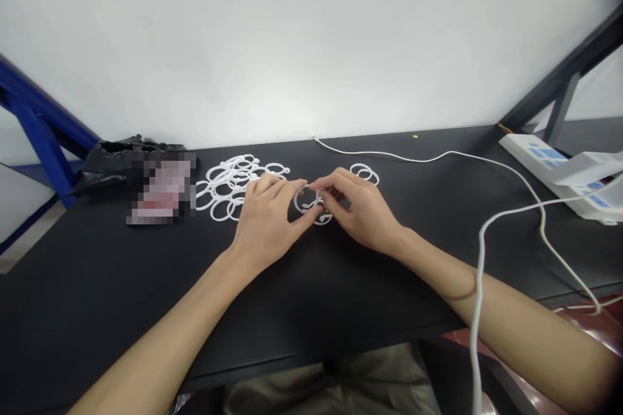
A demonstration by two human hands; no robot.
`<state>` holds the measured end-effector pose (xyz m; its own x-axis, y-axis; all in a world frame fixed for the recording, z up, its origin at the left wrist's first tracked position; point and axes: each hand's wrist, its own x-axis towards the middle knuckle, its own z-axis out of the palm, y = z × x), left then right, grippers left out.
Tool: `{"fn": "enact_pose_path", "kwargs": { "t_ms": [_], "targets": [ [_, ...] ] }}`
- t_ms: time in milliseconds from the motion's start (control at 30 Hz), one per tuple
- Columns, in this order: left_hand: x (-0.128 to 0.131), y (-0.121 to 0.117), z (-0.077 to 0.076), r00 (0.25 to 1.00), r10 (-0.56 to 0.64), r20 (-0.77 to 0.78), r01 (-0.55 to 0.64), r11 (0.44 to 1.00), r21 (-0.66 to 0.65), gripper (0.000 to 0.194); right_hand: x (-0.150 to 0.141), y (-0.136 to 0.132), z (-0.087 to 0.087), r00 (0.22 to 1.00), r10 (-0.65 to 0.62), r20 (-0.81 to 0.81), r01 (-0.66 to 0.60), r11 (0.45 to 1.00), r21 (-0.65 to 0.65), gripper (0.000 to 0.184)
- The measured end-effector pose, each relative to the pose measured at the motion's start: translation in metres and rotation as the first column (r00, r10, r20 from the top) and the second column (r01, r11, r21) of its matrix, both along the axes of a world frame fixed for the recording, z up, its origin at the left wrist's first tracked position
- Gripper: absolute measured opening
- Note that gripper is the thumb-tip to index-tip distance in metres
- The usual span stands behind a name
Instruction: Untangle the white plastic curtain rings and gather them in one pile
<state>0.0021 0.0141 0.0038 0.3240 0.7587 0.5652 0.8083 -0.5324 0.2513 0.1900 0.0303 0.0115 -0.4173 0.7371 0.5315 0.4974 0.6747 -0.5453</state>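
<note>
Between my two hands, just above the black table, is a white plastic ring [296, 202]. My left hand [267, 217] grips its left side between thumb and fingers. On the other side, the fingertips of my right hand [359, 209] pinch the ring's right edge. Just below my fingertips shows part of another white ring [322, 221] with small white pieces by it; I cannot tell whether it is joined to the held one. A heap of white rings [221, 189] lies beyond and left of my left hand. Two overlapping white rings [365, 173] rest behind my right hand.
A black plastic bag [104, 165] and a blurred-out item [163, 191] are at the left. A white cable [423, 159] runs across the black table [311, 311] to the right. White power strips [545, 162] lie at the right edge, and another cable [481, 272] hangs over my right forearm.
</note>
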Motion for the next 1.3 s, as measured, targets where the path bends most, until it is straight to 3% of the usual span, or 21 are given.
{"fn": "enact_pose_path", "kwargs": {
  "t_ms": [200, 367, 500, 667, 800, 1000, 1133, 1300],
  "targets": [
    [0.001, -0.001, -0.001, 1.000, -0.002, -0.001, 0.002, 1.000, 0.003, 0.028, 0.001, -0.001, 0.005, 1.000, 0.001, 0.007, -0.001, 1.000, 0.008, 0.014],
    [0.001, 0.000, 0.004, 0.999, 0.035, 0.039, -0.032, 0.997, -0.068, 0.034, 0.001, 0.001, -0.001, 0.999, -0.035, 0.025, 0.034, 0.999, 0.013, 0.021],
    [-0.015, 0.013, 0.016, 0.982, 0.187, 0.022, -0.183, 0.977, -0.113, 0.033, 0.004, 0.004, -0.004, 0.992, -0.107, 0.066, 0.108, 0.994, -0.012, 0.035],
    [-0.048, 0.050, 0.026, 0.924, 0.369, -0.100, -0.381, 0.907, -0.178, 0.035, 0.008, 0.009, -0.004, 0.975, -0.171, 0.142, 0.173, 0.985, -0.005, 0.028],
    [-0.057, 0.081, 0.027, 0.917, 0.328, -0.227, -0.384, 0.881, -0.277, 0.039, 0.007, 0.009, -0.003, 0.965, -0.175, 0.194, 0.181, 0.983, -0.017, 0.026],
    [-0.049, 0.112, 0.020, 0.893, 0.325, -0.313, -0.422, 0.846, -0.326, 0.035, 0.009, 0.009, -0.004, 0.949, -0.163, 0.269, 0.179, 0.983, -0.033, 0.028],
    [-0.048, 0.118, 0.019, 0.882, 0.327, -0.340, -0.440, 0.829, -0.345, 0.034, 0.011, 0.010, -0.005, 0.940, -0.164, 0.301, 0.172, 0.985, -0.001, 0.028],
    [-0.054, 0.110, 0.029, 0.890, 0.337, -0.307, -0.439, 0.817, -0.375, 0.029, 0.011, 0.010, -0.006, 0.932, -0.173, 0.319, 0.177, 0.984, 0.018, 0.027]
  ]
}}
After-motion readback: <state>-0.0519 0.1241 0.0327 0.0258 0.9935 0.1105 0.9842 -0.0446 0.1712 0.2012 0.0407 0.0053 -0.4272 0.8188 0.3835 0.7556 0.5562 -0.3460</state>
